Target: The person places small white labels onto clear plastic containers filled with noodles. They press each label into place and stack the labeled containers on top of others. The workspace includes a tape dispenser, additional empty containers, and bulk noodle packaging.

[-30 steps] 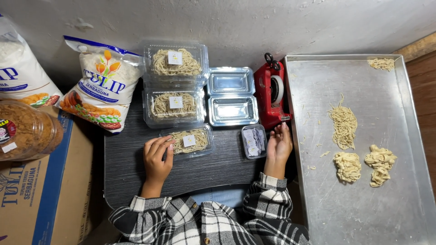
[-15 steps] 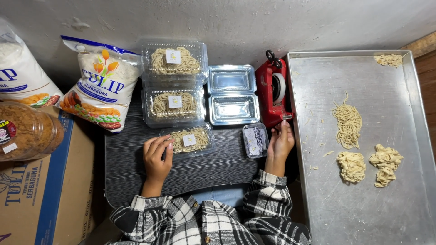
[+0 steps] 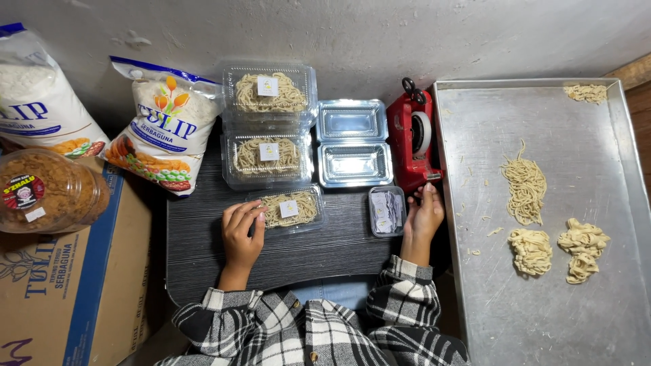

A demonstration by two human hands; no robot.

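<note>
Sealing step: L hand [image 3: 242,230] fingers steady labelled noodle pack [image 3: 289,209]; R hand [image 3: 424,217] open-fingered at red tape dispenser [image 3: 413,142]; next likely needs tape pulled toward pack.

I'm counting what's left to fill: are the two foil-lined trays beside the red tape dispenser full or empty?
Empty. Both trays show only bare shiny bottoms, unlike the noodle-filled container at the left hand.

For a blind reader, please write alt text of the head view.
A left hand touches a clear noodle box on a dark table, while the right hand reaches a red tape dispenser. Noodle heaps lie on a metal tray.
</note>
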